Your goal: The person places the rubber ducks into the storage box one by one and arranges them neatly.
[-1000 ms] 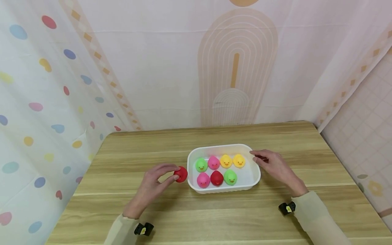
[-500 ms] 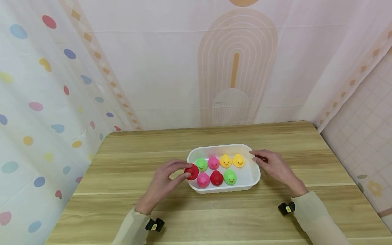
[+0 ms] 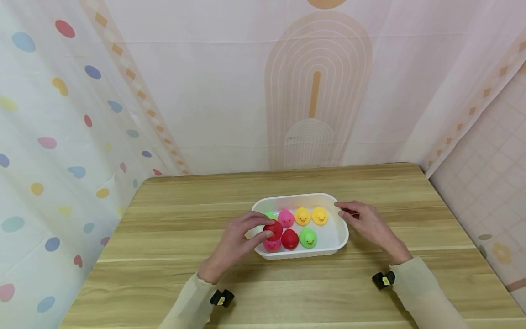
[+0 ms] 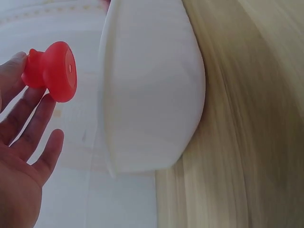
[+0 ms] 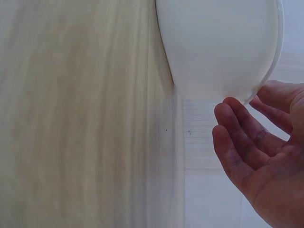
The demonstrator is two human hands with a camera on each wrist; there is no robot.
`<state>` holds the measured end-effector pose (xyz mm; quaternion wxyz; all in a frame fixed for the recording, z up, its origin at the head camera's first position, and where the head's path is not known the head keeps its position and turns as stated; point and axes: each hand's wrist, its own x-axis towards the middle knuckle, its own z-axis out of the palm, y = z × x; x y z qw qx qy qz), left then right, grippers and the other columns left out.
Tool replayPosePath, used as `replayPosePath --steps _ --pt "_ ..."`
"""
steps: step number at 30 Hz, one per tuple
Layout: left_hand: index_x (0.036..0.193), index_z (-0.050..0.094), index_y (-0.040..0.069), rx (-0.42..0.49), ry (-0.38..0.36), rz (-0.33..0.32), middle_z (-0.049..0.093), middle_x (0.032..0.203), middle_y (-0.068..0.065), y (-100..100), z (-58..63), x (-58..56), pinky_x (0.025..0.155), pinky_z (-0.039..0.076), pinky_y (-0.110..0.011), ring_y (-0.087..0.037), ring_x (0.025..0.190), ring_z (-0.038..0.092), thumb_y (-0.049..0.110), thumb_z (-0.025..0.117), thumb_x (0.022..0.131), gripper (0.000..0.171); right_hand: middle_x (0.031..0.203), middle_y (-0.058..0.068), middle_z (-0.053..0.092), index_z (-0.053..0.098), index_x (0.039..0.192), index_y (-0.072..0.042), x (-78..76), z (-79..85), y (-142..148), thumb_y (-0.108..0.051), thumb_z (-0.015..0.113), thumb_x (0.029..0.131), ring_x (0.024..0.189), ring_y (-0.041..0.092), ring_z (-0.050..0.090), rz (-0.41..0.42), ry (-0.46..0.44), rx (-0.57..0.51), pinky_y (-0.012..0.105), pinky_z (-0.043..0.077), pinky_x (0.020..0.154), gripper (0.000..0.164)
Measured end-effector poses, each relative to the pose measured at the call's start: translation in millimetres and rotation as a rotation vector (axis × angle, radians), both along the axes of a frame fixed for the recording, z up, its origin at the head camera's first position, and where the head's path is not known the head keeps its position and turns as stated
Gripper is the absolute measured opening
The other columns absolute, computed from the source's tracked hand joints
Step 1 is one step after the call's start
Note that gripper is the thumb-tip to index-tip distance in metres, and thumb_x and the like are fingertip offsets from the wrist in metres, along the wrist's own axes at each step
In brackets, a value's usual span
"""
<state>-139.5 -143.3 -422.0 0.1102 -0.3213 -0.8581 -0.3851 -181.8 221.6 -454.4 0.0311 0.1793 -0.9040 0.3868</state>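
Observation:
Between thumb and fingertips, my left hand (image 3: pixel 235 242) pinches a red rubber duck (image 3: pixel 273 230) over the left end of a white plastic tray (image 3: pixel 302 252). In the left wrist view the red duck (image 4: pixel 61 71) shows its flat base, higher than the tray's rim. My right hand (image 3: pixel 371 226) holds the tray's right end; the right wrist view has its fingertips against the outer wall (image 5: pixel 218 52) and rim. Inside sit two yellow ducks (image 3: pixel 302 216), a red duck (image 3: pixel 290 239), a green duck (image 3: pixel 308 238) and a pink duck (image 3: pixel 286 218). Another pink duck (image 3: pixel 272 246) and green duck (image 3: pixel 270 214) are partly hidden.
The tray stands on a wooden table (image 3: pixel 287 292). A patterned white curtain (image 3: pixel 213 100) hangs behind the table and along its left side. Each wrist wears a small black camera (image 3: pixel 222 298).
My left hand has carried the red duck rightward, from left of the tray to over its left end. The right hand and the tray have stayed put.

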Motion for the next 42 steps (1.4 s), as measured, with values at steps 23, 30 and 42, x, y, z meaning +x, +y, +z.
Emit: replayPosePath --steps 23,30,42 --pt "0.12 0.076 0.014 -0.02 -0.123 0.006 0.07 0.119 0.001 59 -6.4 -2.0 0.088 0.061 -0.039 -0.017 0.113 0.061 0.02 0.081 0.092 0.029 0.126 0.019 0.069 0.07 0.131 0.0 -1.1 0.5 0 -0.015 0.064 0.104 0.094 0.022 0.061 -0.005 -0.01 -0.009 0.031 0.057 0.081 0.031" --pt "0.117 0.077 0.014 -0.017 -0.109 0.009 0.071 0.116 0.003 75 -7.5 -6.1 0.094 0.056 -0.033 -0.014 0.11 0.063 0.02 0.08 0.092 0.026 0.125 0.019 0.069 0.07 0.13 0.0 -2.1 0.4 -3 -0.013 0.065 0.103 0.094 0.022 0.062 -0.012 -0.011 0.003 0.034 0.058 0.082 0.03" --pt "0.115 0.078 0.016 -0.034 -0.16 0.028 0.072 0.114 0.003 100 -15.0 -13.5 0.093 0.057 -0.033 -0.018 0.109 0.065 0.024 0.079 0.094 0.023 0.129 0.02 0.068 0.069 0.132 -0.001 -1.5 0.3 -3 -0.016 0.065 0.104 0.101 0.027 0.065 0.0 -0.024 -0.012 0.046 0.059 0.09 0.032"
